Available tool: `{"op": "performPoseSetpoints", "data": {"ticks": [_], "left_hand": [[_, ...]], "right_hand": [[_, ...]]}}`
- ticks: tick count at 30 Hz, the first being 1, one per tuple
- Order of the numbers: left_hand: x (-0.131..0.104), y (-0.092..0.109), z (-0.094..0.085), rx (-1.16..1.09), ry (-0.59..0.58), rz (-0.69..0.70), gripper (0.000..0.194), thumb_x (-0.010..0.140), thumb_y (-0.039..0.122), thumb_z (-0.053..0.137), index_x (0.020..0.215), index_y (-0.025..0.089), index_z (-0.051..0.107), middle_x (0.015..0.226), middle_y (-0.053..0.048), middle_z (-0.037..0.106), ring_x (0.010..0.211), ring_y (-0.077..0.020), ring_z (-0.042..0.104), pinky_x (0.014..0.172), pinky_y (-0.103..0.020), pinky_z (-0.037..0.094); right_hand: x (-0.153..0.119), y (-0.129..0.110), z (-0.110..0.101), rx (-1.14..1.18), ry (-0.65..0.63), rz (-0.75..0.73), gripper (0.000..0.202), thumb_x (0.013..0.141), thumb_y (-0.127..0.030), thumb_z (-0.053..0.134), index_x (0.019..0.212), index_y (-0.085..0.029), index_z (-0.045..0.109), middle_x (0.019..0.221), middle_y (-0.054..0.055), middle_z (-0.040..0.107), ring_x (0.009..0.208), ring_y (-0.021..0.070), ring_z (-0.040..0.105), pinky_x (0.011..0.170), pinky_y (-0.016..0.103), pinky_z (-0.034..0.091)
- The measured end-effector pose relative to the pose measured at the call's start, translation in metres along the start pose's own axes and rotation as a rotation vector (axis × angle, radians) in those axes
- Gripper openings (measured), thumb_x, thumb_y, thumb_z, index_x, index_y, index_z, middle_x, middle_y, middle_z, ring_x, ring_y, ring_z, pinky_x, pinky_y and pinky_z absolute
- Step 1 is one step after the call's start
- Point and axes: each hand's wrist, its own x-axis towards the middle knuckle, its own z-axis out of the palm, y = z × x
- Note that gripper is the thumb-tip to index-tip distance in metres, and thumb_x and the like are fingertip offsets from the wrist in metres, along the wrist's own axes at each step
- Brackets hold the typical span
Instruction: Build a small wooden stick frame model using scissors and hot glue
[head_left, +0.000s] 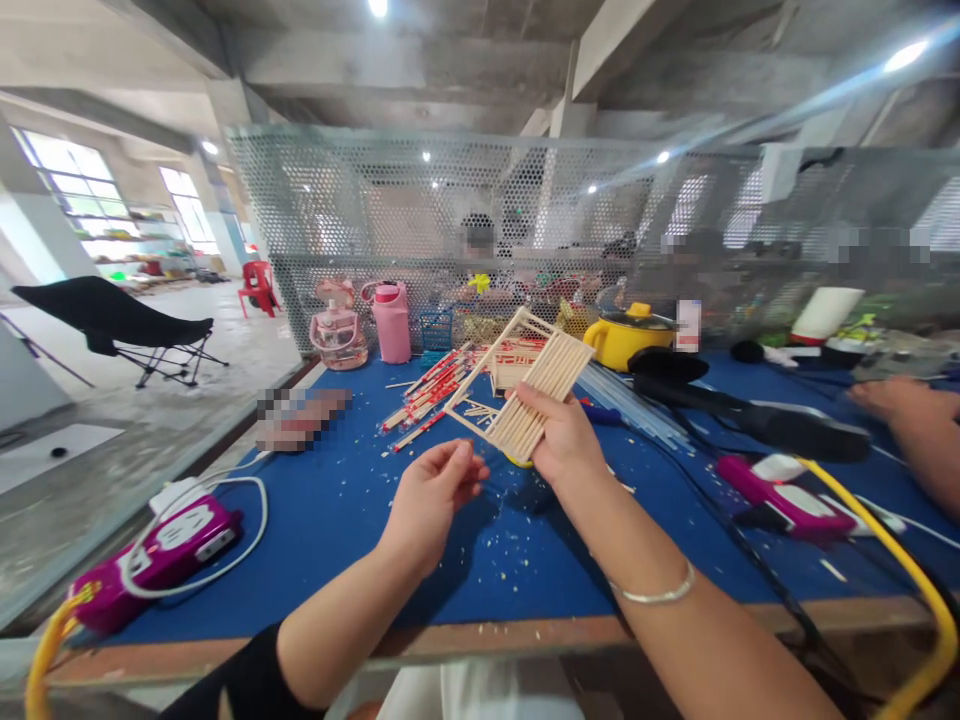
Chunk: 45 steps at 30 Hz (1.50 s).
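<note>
My right hand (559,430) grips a wooden stick model (551,375): a panel of pale sticks laid side by side, joined to an open stick frame on its left. It is held tilted above the blue table. My left hand (439,495) hovers just left of and below the model, apart from it. Its thumb presses on the curled fingers, and whatever they might hold is too small or hidden to make out. Behind the model lie sticks in red-and-clear wrappers (435,390). Part of another small stick piece (506,378) shows through the frame.
A purple power strip (161,555) lies left, a second purple strip (787,500) right, with cables. At the back stand a pink bottle (391,325), a clear pink jug (337,335) and a yellow pot (626,340) before a perforated screen (420,210). Another person's hand (892,400) is far right.
</note>
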Motion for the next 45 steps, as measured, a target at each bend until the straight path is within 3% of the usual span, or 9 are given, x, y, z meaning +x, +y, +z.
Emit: {"op": "performPoseSetpoints", "data": {"ticks": [4, 9, 17, 22, 24, 26, 29, 35, 45], "left_hand": [[0.004, -0.001, 0.011, -0.085, -0.041, 0.086, 0.037, 0.061, 0.038, 0.080, 0.086, 0.013, 0.067, 0.076, -0.001, 0.066, 0.071, -0.0093, 0.060, 0.065, -0.019, 0.046], [0.008, -0.003, 0.018, -0.156, -0.075, -0.025, 0.038, 0.061, 0.042, 0.079, 0.084, 0.013, 0.070, 0.075, -0.002, 0.067, 0.067, -0.0080, 0.057, 0.062, -0.018, 0.044], [0.013, -0.003, 0.023, -0.144, -0.039, 0.005, 0.037, 0.066, 0.044, 0.076, 0.086, 0.013, 0.071, 0.080, -0.005, 0.071, 0.066, -0.0081, 0.059, 0.053, -0.014, 0.039], [0.032, 0.025, 0.000, 0.059, -0.125, -0.070, 0.032, 0.067, 0.039, 0.076, 0.084, 0.012, 0.072, 0.078, -0.007, 0.072, 0.061, -0.0089, 0.061, 0.055, -0.017, 0.045], [0.041, 0.037, -0.017, 0.155, -0.150, -0.118, 0.031, 0.068, 0.038, 0.076, 0.085, 0.012, 0.072, 0.080, -0.007, 0.073, 0.065, -0.0099, 0.063, 0.059, -0.016, 0.048], [0.048, 0.043, -0.034, 0.246, -0.205, -0.215, 0.031, 0.068, 0.038, 0.076, 0.087, 0.013, 0.072, 0.084, -0.008, 0.073, 0.069, -0.0106, 0.065, 0.060, -0.016, 0.049], [0.052, 0.043, -0.050, 0.312, -0.192, -0.286, 0.033, 0.071, 0.042, 0.073, 0.087, 0.014, 0.072, 0.083, -0.006, 0.073, 0.066, -0.0096, 0.064, 0.061, -0.016, 0.049], [0.054, 0.037, -0.053, 0.382, -0.156, -0.435, 0.029, 0.065, 0.039, 0.077, 0.079, 0.014, 0.073, 0.072, -0.004, 0.071, 0.062, -0.0105, 0.061, 0.057, -0.016, 0.048], [0.057, 0.035, -0.057, 0.456, -0.156, -0.478, 0.026, 0.060, 0.038, 0.080, 0.067, 0.015, 0.071, 0.063, -0.001, 0.066, 0.057, -0.0092, 0.056, 0.051, -0.014, 0.046]], "right_hand": [[-0.006, 0.006, 0.003, 0.008, 0.011, -0.040, 0.041, 0.046, -0.014, 0.079, 0.082, -0.020, 0.061, 0.066, -0.004, 0.067, 0.059, 0.0173, 0.064, 0.060, 0.034, 0.055], [-0.009, 0.013, 0.005, -0.006, 0.044, -0.114, 0.040, 0.047, -0.015, 0.080, 0.081, -0.020, 0.059, 0.066, -0.004, 0.065, 0.057, 0.0156, 0.062, 0.055, 0.030, 0.053], [-0.011, 0.018, 0.010, -0.086, 0.033, -0.157, 0.038, 0.056, -0.020, 0.074, 0.091, -0.022, 0.057, 0.078, -0.003, 0.067, 0.069, 0.0164, 0.062, 0.069, 0.032, 0.052], [-0.040, -0.008, -0.014, -0.168, -0.129, 0.019, 0.036, 0.059, -0.023, 0.076, 0.091, -0.025, 0.059, 0.088, -0.001, 0.068, 0.081, 0.0187, 0.063, 0.071, 0.031, 0.052], [-0.046, -0.029, -0.038, -0.280, -0.072, 0.199, 0.035, 0.061, -0.028, 0.077, 0.091, -0.025, 0.060, 0.087, 0.000, 0.066, 0.080, 0.0173, 0.061, 0.064, 0.028, 0.052], [-0.040, -0.048, -0.060, -0.373, 0.117, 0.068, 0.028, 0.065, -0.035, 0.073, 0.089, -0.026, 0.060, 0.079, -0.003, 0.060, 0.074, 0.0133, 0.057, 0.057, 0.022, 0.047], [-0.011, -0.065, -0.077, -0.684, 0.015, -0.130, 0.021, 0.080, -0.043, 0.058, 0.089, -0.024, 0.063, 0.080, -0.001, 0.058, 0.075, 0.0121, 0.054, 0.060, 0.022, 0.044], [0.029, -0.054, -0.056, -0.915, -0.308, 0.288, 0.034, 0.088, -0.049, 0.047, 0.084, -0.018, 0.061, 0.072, 0.001, 0.057, 0.061, 0.0110, 0.051, 0.054, 0.024, 0.038], [0.019, -0.032, -0.072, -0.703, -0.254, 0.373, 0.023, 0.074, -0.037, 0.070, 0.084, -0.017, 0.063, 0.060, -0.004, 0.055, 0.048, 0.0053, 0.043, 0.046, 0.020, 0.032]]}}
